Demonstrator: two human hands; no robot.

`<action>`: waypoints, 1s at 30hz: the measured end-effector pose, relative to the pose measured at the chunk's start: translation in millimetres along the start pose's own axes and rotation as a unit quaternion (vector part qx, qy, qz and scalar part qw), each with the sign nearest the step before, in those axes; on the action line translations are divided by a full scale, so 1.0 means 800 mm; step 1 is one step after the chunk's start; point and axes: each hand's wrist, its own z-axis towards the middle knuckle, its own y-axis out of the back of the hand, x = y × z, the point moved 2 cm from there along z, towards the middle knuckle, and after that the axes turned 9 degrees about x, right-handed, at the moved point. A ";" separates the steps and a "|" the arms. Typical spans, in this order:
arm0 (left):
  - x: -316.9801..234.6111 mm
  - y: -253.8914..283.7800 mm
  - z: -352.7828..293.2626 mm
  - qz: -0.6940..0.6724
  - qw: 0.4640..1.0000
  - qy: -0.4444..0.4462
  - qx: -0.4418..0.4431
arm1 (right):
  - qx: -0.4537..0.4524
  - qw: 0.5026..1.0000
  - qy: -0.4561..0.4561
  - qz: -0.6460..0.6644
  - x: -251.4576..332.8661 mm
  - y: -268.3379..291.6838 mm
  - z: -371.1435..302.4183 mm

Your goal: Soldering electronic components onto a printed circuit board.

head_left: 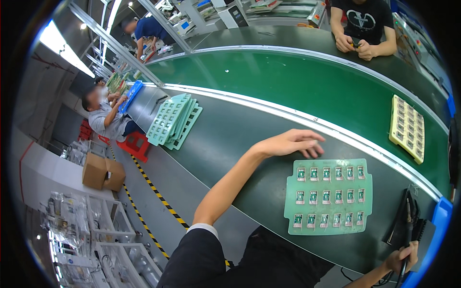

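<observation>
Tray: pale green one point(331, 184), flat on the near right part of the desk point(216, 139), right in front of the person. Pretty much the main thing here.
Boards: little green ones point(326, 196), three rows of six, every spot filled. So loading looks done to me, nothing left on that front. Whether each board is finished, I can't tell, they're too small.
Left hand: point(292, 143) just past the tray's far edge, fingers point(307, 135) loosely bent and spread, nothing in them that I can see. Looks like it's hovering, but can't swear it isn't brushing the desk.
Right hand: point(402, 258) near right corner, fingers closed around a dark pen-like tool point(408, 216). Tool's well apart from the boards, so I'd say no board is being worked on at this instant.
Right edge: blue bin point(442, 223) just beside that hand.
Belt: green point(297, 86), running past the desk's far side, with a loaded yellow tray point(394, 133) on its right end.
Stack: more green trays point(165, 120) off to the left, they look unfilled.
Co-worker: far right, across the belt point(362, 19), both hands on something small.
</observation>
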 end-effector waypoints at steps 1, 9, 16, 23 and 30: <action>0.000 0.000 -0.014 0.009 1.000 0.007 -0.016 | 0.005 0.999 -0.035 0.020 -0.009 0.005 -0.011; 0.009 -0.020 -0.092 0.038 0.983 0.007 -0.180 | -0.003 0.997 -0.081 0.009 -0.015 0.020 -0.019; 0.009 -0.064 -0.113 -0.023 0.983 0.092 -0.156 | 0.035 0.997 -0.053 0.033 -0.012 0.016 -0.014; 0.002 -0.062 -0.058 -0.052 0.993 0.091 -0.050 | -0.036 0.998 -0.044 0.033 0.003 0.008 0.024; 0.005 -0.047 -0.040 -0.009 0.988 0.143 -0.052 | -0.017 0.996 -0.040 0.073 0.019 -0.018 0.038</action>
